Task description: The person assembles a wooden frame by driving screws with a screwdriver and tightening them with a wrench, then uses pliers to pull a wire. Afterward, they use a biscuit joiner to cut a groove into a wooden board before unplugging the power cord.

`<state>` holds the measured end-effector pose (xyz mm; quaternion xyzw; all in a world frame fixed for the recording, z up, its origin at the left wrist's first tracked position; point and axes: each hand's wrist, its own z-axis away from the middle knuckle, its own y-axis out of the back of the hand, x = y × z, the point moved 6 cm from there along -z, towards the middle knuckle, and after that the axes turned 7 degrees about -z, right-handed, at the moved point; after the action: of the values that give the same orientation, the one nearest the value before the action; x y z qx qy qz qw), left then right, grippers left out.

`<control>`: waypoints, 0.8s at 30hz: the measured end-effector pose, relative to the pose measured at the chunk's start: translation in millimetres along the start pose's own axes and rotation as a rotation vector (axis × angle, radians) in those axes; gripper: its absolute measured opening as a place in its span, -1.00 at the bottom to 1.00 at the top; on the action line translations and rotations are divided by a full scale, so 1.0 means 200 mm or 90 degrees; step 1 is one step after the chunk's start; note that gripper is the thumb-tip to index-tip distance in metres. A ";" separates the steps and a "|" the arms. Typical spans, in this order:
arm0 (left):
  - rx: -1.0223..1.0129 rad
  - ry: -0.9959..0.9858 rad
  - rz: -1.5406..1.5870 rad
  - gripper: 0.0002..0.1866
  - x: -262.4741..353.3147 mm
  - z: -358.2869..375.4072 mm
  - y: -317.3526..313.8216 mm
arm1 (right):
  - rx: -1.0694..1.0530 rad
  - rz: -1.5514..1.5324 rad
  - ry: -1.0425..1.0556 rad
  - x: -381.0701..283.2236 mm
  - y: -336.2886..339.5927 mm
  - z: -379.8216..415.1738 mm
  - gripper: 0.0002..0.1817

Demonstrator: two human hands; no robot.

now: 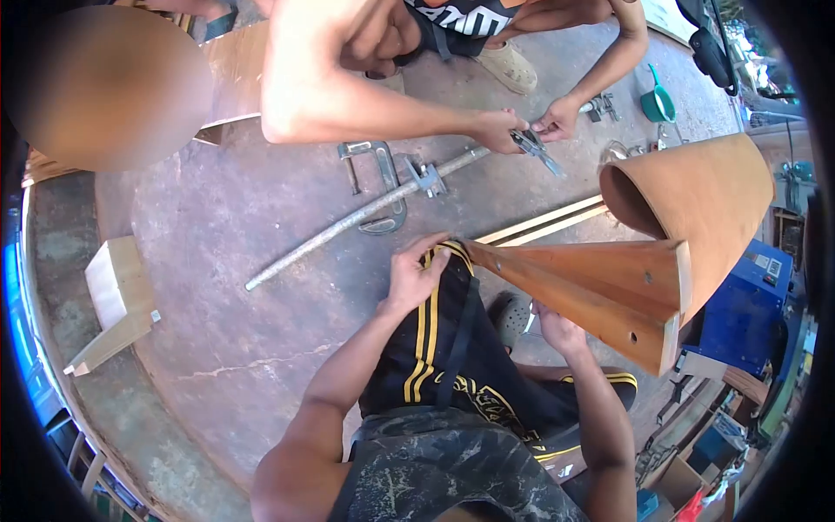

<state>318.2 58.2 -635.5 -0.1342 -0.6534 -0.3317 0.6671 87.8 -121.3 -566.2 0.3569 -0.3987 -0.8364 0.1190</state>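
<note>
A long, tapered wooden piece (591, 291) with an angled cross-section and holes at its wide end slants across in front of me. Its narrow end reaches my raised knee. My left hand (416, 277) lies over that knee with its fingers stretched, close to the narrow tip. Along the lower edge of the wood, my right hand (564, 335) is closed; a thin pale sliver shows by its fingers, which the wood partly hides. Opposite me, another person's hands (531, 130) hold a small metal tool (539, 152) by the end of a metal pipe (348, 222).
A C-clamp (383, 187) and a sliding clamp jaw (426, 177) are at the pipe. To the right stand a curved wooden sheet (704, 187) and a blue machine (744, 291). A green dipper (658, 104) lies farther back. An angled wooden piece (122, 296) sits at left.
</note>
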 end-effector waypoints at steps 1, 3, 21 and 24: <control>-0.023 -0.011 -0.016 -0.66 0.01 0.01 0.01 | 0.014 0.019 0.001 0.03 -0.01 0.02 -0.75; -0.062 -0.089 -0.028 -0.60 0.14 0.03 -0.01 | 0.041 0.053 0.006 0.08 -0.03 0.04 -0.74; 0.000 -0.670 -0.551 -0.63 0.90 -0.50 -0.30 | 0.042 -0.050 0.020 -0.10 0.15 0.11 -0.77; -0.039 -0.762 -0.694 -0.61 0.82 -0.77 -0.51 | 0.024 -0.088 0.033 -0.17 0.16 0.12 -0.73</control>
<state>362.8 -156.1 -521.3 0.0304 -0.8637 -0.5001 -0.0549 93.2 -111.3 -515.3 0.4068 -0.3856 -0.8256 0.0647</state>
